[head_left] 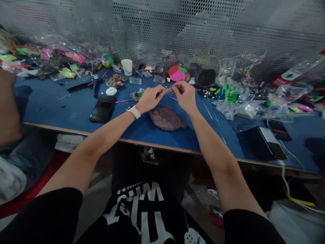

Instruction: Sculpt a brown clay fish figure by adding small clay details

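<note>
Pinching a thin, pale bit (168,90) between both hands, we hold it above the counter (73,108), just beyond the lump (165,118). Our left hand (151,97) has its fingers pressed together on one end, and our right hand (186,96) has its fingers closed on the other; how much of the bit they cover we cannot tell. Its small size seems the main risk: if we squeeze too hard or pull the ends unevenly, it could bend, flatten or snap. If one side's fingers slacken, it could slip down onto the lump or beside the pink stick (173,98) just beyond the lump, where so small a piece would be easy to lose sight of. The lump itself lies flat below our wrists, so dropping them carelessly could knock or dent it, should it be soft. A harder shove toward us could push it over the near edge, since that runs close on our side of the lump. To the left of the lump, our watch (133,110) sits near the phone (103,108), and a wide swing could bump it; to the right, the forearm could drag the wrappers (238,107).
</note>
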`<state>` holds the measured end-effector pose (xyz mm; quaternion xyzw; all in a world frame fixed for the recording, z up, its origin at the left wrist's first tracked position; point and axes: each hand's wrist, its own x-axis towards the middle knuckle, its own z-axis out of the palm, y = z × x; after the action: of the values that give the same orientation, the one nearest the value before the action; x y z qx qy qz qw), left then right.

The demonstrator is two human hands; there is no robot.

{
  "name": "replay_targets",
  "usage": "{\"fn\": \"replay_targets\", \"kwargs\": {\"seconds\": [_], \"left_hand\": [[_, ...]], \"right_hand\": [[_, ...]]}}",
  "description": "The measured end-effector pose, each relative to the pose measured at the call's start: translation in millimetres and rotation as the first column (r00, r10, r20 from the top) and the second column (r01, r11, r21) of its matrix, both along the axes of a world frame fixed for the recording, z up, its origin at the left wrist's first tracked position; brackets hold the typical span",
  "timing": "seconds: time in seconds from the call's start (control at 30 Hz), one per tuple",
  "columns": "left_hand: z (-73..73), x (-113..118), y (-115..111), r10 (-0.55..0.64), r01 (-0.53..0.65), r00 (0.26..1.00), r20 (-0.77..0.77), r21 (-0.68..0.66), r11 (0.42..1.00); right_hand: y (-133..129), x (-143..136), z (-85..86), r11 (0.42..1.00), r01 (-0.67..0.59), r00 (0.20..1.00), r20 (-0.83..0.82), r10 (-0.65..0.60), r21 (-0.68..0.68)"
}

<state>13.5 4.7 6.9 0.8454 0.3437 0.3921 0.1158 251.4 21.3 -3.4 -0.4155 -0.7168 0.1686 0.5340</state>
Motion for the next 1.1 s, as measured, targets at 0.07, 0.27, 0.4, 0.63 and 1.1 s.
{"fn": "replay_targets", "kwargs": {"seconds": [0.07, 0.27, 0.4, 0.63, 1.1], "left_hand": [[-0.6, 0, -3, 0.014, -0.012, 0.999, 0.043, -0.040, 0.999], [-1.8, -7, -5, 0.079, -0.058, 0.976, 0.203, -0.109, 0.992], [-3.3, -10, -5, -0.030, 0.065, 0.967, 0.254, -0.130, 0.989], [8.5, -7, -14, -0.163, 0.209, 0.963, 0.215, -0.214, 0.954], [11.0, -183, -148, 0.739, -0.780, 0.558, -0.377, 0.067, 0.622]], "right_hand": [[-5, -3, -0.1, 0.998, 0.034, 0.999, -0.009, -0.033, 0.046], [-32, -21, 9.2, 0.984, -0.113, 0.992, 0.074, 0.103, 0.138], [-31, -26, 4.5, 0.978, -0.108, 0.988, 0.126, 0.086, 0.177], [-22, -15, 2.4, 0.988, -0.148, 0.988, 0.051, 0.145, 0.053], [-37, -13, 18.3, 0.968, -0.085, 0.940, 0.340, 0.000, 0.234]]}}
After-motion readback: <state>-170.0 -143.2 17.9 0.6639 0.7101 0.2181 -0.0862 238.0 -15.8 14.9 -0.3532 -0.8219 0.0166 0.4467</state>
